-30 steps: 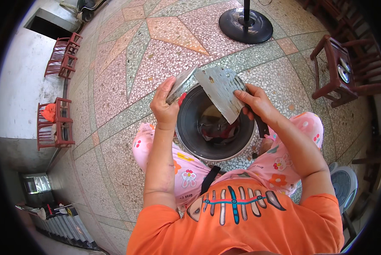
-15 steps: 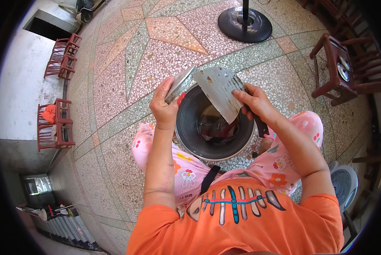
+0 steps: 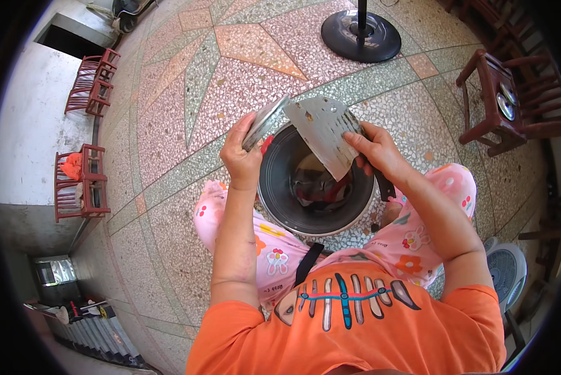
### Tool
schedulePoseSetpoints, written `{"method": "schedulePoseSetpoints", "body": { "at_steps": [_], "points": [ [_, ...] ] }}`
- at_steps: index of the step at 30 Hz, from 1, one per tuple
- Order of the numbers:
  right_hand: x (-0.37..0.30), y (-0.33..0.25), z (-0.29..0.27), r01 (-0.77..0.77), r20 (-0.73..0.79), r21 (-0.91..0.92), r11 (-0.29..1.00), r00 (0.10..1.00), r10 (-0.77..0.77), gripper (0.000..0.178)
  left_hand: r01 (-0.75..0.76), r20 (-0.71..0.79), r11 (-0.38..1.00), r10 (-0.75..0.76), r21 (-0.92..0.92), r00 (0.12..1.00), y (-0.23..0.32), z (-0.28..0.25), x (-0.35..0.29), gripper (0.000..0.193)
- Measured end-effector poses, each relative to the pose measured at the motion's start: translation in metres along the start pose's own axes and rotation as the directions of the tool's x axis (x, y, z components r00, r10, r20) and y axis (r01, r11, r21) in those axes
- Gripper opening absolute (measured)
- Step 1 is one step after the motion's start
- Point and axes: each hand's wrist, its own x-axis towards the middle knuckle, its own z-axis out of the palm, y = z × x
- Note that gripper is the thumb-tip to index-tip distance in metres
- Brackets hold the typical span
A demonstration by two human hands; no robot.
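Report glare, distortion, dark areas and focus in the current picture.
Head view: fisheye distortion curves lines on the floor, with black corners; head view: glare shows on the metal discs and black round base; head view: the bucket is dark inside, with reflections; head view: the grey blade looks in focus.

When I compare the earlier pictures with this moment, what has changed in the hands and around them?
No clear movement shows. Nothing was taken hold of or let go: the left hand still holds the grey slab, the right hand the flat grey piece. The dark tub and round black stand base stayed in place.
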Motion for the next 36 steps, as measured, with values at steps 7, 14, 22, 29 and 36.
{"method": "schedulePoseSetpoints", "body": {
  "at_steps": [7, 14, 22, 29, 36],
  "points": [
    [0.0009, 0.0063, 0.0009, 0.025, 0.012, 0.012, 1.000, 1.000, -0.026, 0.031, 0.013, -0.005, 0.999, -0.013, -0.039, 1.000, 0.0009, 0.0022, -0.0015, 0.050],
    [-0.0009, 0.0026, 0.0027, 0.014, -0.005, -0.016, 1.000, 1.000, -0.014, 0.032, 0.015, -0.005, 1.000, -0.015, -0.015, 1.000, 0.0022, 0.0039, 0.0000, 0.050],
    [0.0000, 0.0065, 0.0032, 0.013, 0.004, -0.035, 0.999, 1.000, -0.013, 0.033, 0.004, -0.008, 1.000, -0.004, 0.030, 1.000, 0.0018, 0.0051, 0.0004, 0.050],
    [-0.0008, 0.0059, 0.0063, 0.013, 0.005, 0.002, 1.000, 1.000, -0.013, 0.033, 0.039, -0.026, 0.999, -0.039, 0.011, 0.999, -0.0006, 0.0082, -0.0020, 0.049],
    [0.0002, 0.0072, 0.0067, 0.011, -0.013, 0.010, 1.000, 1.000, -0.011, 0.032, 0.016, -0.016, 0.997, -0.015, 0.070, 1.000, -0.0009, 0.0080, -0.0014, 0.048]
  ]
}}
